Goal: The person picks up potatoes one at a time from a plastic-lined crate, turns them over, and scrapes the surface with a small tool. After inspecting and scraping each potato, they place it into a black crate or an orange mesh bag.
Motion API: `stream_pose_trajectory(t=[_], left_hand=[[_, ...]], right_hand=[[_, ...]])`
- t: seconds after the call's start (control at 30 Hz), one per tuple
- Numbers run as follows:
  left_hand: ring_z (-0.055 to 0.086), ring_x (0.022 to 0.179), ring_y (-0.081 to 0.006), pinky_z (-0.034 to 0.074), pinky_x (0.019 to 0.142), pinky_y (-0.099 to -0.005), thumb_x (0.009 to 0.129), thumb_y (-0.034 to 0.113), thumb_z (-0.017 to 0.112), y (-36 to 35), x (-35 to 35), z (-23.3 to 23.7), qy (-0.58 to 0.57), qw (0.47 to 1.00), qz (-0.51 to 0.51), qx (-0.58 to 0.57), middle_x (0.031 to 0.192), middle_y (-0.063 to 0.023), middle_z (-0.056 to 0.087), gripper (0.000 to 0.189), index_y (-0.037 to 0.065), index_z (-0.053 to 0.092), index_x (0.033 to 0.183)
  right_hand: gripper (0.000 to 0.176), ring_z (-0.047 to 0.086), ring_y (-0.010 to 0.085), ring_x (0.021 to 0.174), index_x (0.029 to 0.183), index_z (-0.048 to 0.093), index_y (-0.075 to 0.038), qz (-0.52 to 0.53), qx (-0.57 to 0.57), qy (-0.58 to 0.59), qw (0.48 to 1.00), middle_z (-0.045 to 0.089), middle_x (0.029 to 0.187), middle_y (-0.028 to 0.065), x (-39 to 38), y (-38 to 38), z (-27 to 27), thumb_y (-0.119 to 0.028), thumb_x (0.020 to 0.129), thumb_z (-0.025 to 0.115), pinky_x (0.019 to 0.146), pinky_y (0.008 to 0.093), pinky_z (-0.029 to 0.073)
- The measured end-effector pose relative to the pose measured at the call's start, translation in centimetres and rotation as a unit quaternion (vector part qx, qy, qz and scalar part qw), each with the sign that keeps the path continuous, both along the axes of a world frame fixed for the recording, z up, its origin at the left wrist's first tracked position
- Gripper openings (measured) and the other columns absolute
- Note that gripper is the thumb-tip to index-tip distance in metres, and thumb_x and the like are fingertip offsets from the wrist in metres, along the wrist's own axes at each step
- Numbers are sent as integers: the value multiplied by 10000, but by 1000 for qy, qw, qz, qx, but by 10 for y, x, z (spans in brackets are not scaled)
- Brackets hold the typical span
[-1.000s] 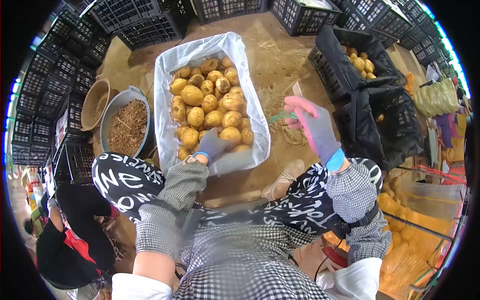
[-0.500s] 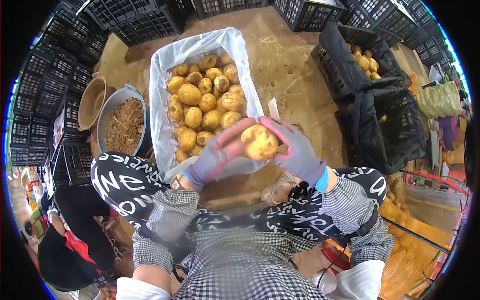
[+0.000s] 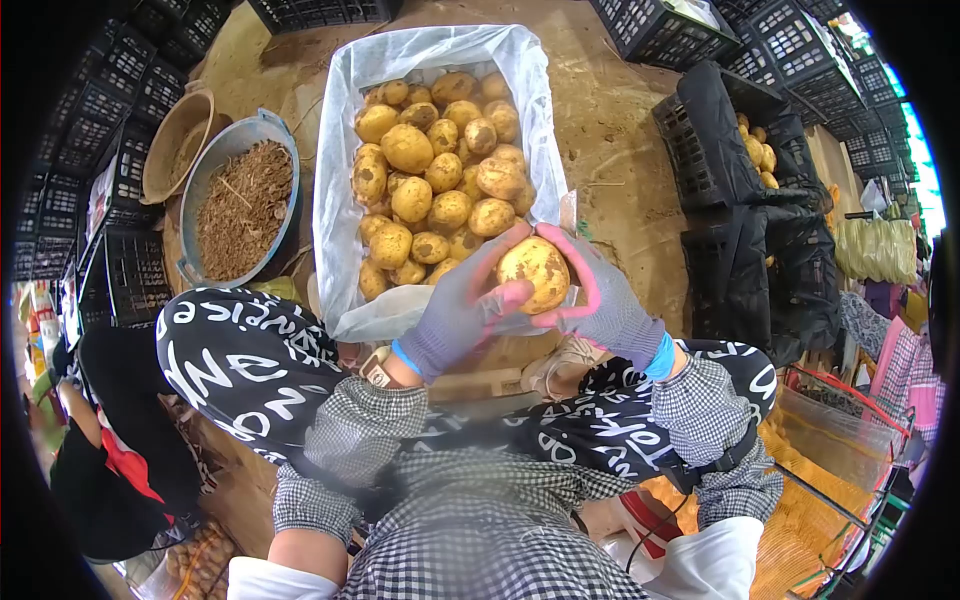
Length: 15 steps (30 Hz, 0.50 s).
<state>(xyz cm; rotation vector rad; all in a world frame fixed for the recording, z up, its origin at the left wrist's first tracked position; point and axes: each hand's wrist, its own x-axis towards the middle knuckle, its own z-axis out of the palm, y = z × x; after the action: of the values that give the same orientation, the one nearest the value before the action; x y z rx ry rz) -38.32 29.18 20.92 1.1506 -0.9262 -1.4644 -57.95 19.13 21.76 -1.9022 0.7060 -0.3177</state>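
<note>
A yellow potato [image 3: 534, 272] with brown dirt patches is held between my two gloved hands, over the near right corner of a lined crate. My left hand [image 3: 462, 308], in a grey and pink glove, has its fingers and thumb against the potato's left side. Around the right side curl the fingers and thumb of my right hand [image 3: 606, 298], gloved alike. Many more potatoes [image 3: 430, 172] lie piled in the crate, whose white liner [image 3: 336, 190] folds over the rim. The palm sides of both hands are partly hidden.
Left of the crate stand a blue-grey tub [image 3: 292, 215] of brown debris and a tan basin [image 3: 160, 165]. Black-lined crates [image 3: 715, 170] are at the right, one with potatoes. Stacked black crates [image 3: 100, 120] line the edges. Another person's dark-clad leg [image 3: 140, 410] is at lower left.
The potato has turned, showing another side, and my left fingers have closed in on it. My view has shifted, so the crate and tub appear larger and displaced.
</note>
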Motion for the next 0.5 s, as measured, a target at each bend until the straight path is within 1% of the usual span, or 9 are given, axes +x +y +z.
stream_pose_trajectory(t=[0.03, 0.1, 0.13, 0.17, 0.27, 0.3, 0.37, 0.43, 0.5], left_hand=[[485, 1233, -166, 416, 1033, -314, 934, 391, 644, 0, 3, -2, -13, 1000, 6, -1, 1356, -117, 501, 695, -32, 394, 1426], [498, 1219, -166, 422, 1027, -313, 936, 393, 641, 0, 6, -11, 27, 999, 23, 6, 1358, -119, 498, 684, -31, 402, 1418], [505, 1212, -167, 427, 1021, -311, 934, 382, 648, -1, 5, -20, 79, 996, 35, 14, 1361, -120, 494, 691, -28, 387, 1425], [512, 1205, -168, 432, 1015, -309, 932, 371, 655, -3, 5, -26, 129, 990, 45, 19, 1364, -122, 489, 699, -25, 371, 1432], [512, 1208, -168, 451, 999, -308, 912, 238, 695, -1, -8, -12, 136, 990, 24, -13, 1373, -116, 466, 728, 1, 295, 1472], [504, 1218, -169, 448, 1008, -309, 892, 184, 708, -2, -9, -6, 148, 989, 26, -9, 1377, -112, 458, 753, 10, 273, 1481], [488, 1236, -172, 440, 1023, -314, 853, 85, 728, -4, -8, 3, 160, 986, 36, -9, 1383, -105, 444, 807, 23, 243, 1495], [474, 1252, -173, 433, 1039, -320, 819, 10, 737, -7, -2, 3, 145, 988, 53, -17, 1387, -99, 436, 844, 29, 238, 1499], [463, 1264, -174, 420, 1055, -327, 797, -23, 745, -5, 2, 5, 124, 990, 63, -14, 1394, -97, 429, 869, 31, 239, 1501]], right_hand=[[984, 429, 308, 1337, 1475, 348, -60, 7, -14, 9, 1000, 429, 1451, 167, 1, 0, -1, -313, 678, 866, 1103, 382, 347], [985, 436, 305, 1330, 1474, 349, -58, 14, -22, 24, 999, 442, 1438, 166, 5, 5, 3, -315, 676, 867, 1103, 382, 346], [985, 440, 303, 1326, 1473, 350, -57, 18, -26, 31, 999, 449, 1432, 165, 7, 7, 5, -316, 675, 867, 1104, 382, 345], [971, 442, 304, 1322, 1472, 354, -55, 4, -9, 6, 1000, 455, 1425, 166, 7, 5, 2, -314, 685, 861, 1105, 382, 342], [890, 452, 304, 1311, 1466, 365, -53, -28, 17, -43, 999, 467, 1410, 170, 6, 4, -7, -284, 739, 824, 1100, 378, 348], [840, 456, 302, 1307, 1463, 370, -53, -23, 4, -42, 999, 467, 1408, 172, 6, 3, -4, -259, 771, 799, 1091, 373, 358], [733, 500, 277, 1238, 1466, 371, -57, -13, -53, -51, 997, 504, 1351, 167, 3, -3, -1, -216, 845, 727, 1038, 352, 398], [623, 579, 232, 1108, 1477, 366, -65, -5, -134, -72, 988, 577, 1240, 152, 2, -6, 0, -180, 927, 634, 948, 319, 456], [555, 577, 162, 931, 1494, 352, -79, -79, 77, -69, 992, 605, 1063, 107, -1, -2, 22, -178, 981, 540, 828, 273, 458]])
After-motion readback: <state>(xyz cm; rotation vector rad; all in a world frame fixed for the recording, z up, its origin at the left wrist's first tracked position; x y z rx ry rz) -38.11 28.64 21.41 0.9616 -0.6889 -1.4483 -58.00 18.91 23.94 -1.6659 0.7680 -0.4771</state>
